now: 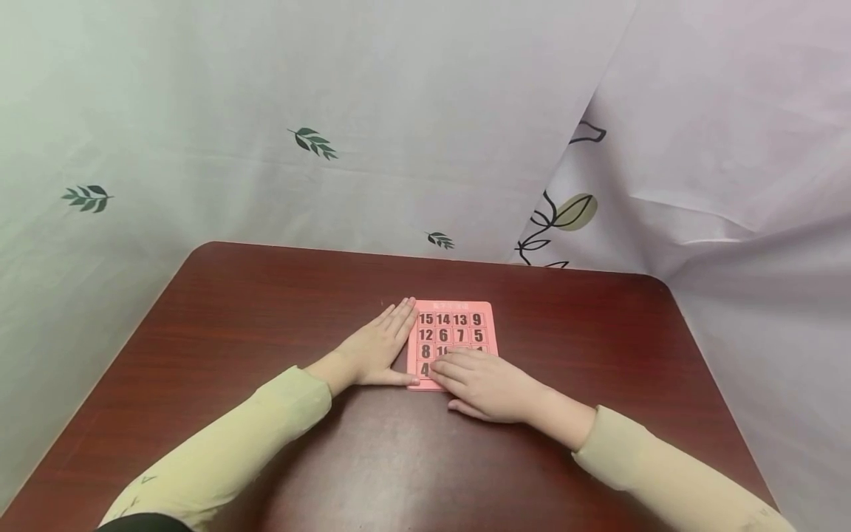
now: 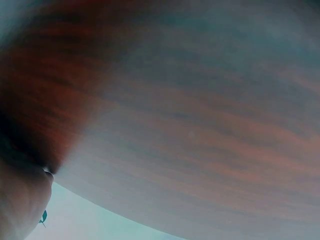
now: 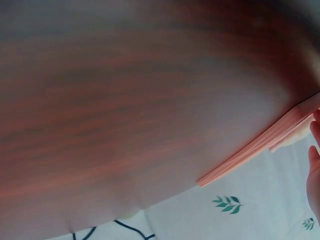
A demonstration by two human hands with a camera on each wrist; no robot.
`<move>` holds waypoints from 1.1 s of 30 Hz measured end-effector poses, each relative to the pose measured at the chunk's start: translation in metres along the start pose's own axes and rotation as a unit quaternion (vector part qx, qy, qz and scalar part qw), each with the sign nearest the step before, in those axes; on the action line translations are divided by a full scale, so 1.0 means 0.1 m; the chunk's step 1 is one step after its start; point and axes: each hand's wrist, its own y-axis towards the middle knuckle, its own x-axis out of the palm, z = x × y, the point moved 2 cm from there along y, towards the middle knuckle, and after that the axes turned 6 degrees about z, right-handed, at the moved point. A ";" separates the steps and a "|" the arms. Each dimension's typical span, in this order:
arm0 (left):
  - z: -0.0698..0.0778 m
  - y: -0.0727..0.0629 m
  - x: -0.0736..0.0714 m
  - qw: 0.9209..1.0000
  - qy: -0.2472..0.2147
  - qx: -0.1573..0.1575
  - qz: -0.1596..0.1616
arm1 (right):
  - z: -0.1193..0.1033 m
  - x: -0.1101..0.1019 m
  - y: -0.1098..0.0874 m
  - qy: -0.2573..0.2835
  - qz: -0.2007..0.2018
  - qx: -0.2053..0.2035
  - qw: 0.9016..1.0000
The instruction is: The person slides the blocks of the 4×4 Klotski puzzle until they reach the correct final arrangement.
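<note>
A pink number slide puzzle (image 1: pixel 460 328), with black numerals on square tiles, lies flat on the table. My left hand (image 1: pixel 375 351) rests along its left side, fingers straight against the edge and thumb at the lower left corner. Over the lower right tiles lies my right hand (image 1: pixel 495 388), its fingers extended and covering several numerals. The right wrist view shows the side edge of the puzzle (image 3: pixel 255 147), with fingers (image 3: pixel 315 175) at the right border. Only a part of the left hand (image 2: pixel 25 200) appears in the left wrist view.
The dark red-brown wooden table (image 1: pixel 572 325) has rounded far corners. Behind it hangs a pale curtain (image 1: pixel 399 111) with leaf prints, and its folds (image 1: pixel 751 222) come close to the table's right side. Light yellow sleeves (image 1: pixel 233 443) cover both forearms.
</note>
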 end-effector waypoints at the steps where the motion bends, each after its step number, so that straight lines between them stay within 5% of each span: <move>1: 0.00 0.00 0.01 1.000 0.001 0.000 0.000 | -0.01 0.00 0.02 0.000 -0.001 -0.002 1.000; 6: 0.02 0.00 0.01 1.000 0.000 -0.003 -0.004 | -0.01 -0.06 -0.03 0.004 0.008 -0.004 1.000; 18: 0.02 -0.02 -0.03 1.000 -0.002 -0.005 0.002 | 0.10 -0.10 -0.52 0.022 0.073 0.028 0.997; 33: 0.02 0.00 -0.01 1.000 -0.001 -0.001 0.008 | 0.03 -0.06 -0.32 0.005 0.026 0.023 0.999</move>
